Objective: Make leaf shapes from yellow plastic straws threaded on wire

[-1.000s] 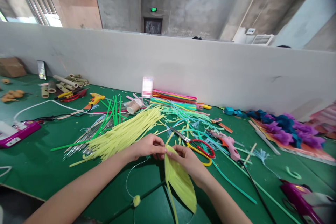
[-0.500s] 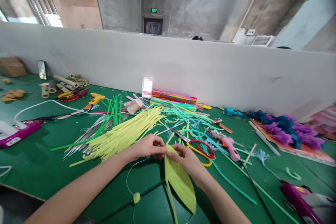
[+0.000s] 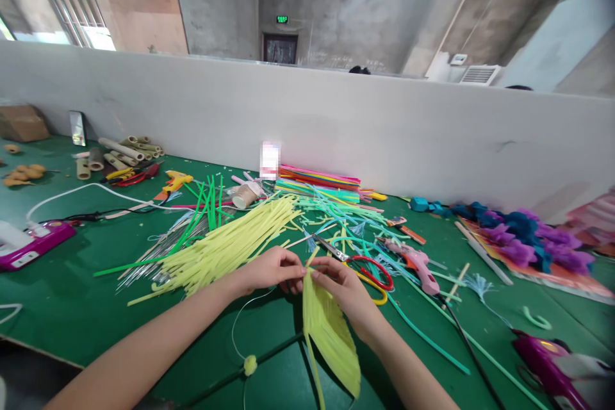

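Note:
A yellow leaf-shaped piece of fuzzy pipe cleaners (image 3: 329,333) hangs tip-up between my hands, its broad end low over the table. My right hand (image 3: 339,285) is closed on its narrow upper end, thumb in front. Beside it, my left hand (image 3: 276,272) is pinched shut, fingertips touching the leaf's top edge. A thin pale thread or wire (image 3: 234,330) runs from the left fingers down to a yellow fuzzy ball (image 3: 250,364) on a dark green stem (image 3: 216,385). The stem passes behind the leaf. What exactly the left fingertips grip is partly hidden.
Loose yellow pipe cleaners (image 3: 235,237) lie just beyond my left hand. Red-and-yellow scissors (image 3: 369,272) and a pink glue gun (image 3: 418,266) are right of my hands. Purple power strips (image 3: 36,245) sit at both sides. A white partition (image 3: 307,109) stands behind the table.
The fingertips of both hands have shifted slightly at the leaf's top, and the right fingers sit a little higher. The leaf has turned and dipped slightly; its lower end is a bit lower.

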Available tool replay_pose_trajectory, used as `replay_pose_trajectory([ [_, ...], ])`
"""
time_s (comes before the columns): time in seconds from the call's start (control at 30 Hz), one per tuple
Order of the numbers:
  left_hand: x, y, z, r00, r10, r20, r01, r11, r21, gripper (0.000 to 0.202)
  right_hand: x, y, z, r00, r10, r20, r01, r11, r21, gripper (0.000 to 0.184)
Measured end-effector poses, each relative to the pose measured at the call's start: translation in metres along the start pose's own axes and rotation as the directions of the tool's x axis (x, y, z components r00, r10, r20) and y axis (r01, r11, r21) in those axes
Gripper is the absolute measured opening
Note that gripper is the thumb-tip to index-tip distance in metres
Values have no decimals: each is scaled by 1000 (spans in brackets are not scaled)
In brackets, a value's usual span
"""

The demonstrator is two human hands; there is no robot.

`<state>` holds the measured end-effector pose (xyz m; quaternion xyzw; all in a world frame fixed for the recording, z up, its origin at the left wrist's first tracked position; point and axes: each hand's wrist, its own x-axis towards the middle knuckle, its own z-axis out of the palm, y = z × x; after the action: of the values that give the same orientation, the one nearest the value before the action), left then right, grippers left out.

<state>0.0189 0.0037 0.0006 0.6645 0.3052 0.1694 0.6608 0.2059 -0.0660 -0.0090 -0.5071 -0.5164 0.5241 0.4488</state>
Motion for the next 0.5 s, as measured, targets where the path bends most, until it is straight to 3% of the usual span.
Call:
replay_pose_trajectory([
  [0.5,2,-2,1,999,1,-33,-1,1000,-1,36,-1,-3,3,999,-30,29,30,1000,-2,31],
])
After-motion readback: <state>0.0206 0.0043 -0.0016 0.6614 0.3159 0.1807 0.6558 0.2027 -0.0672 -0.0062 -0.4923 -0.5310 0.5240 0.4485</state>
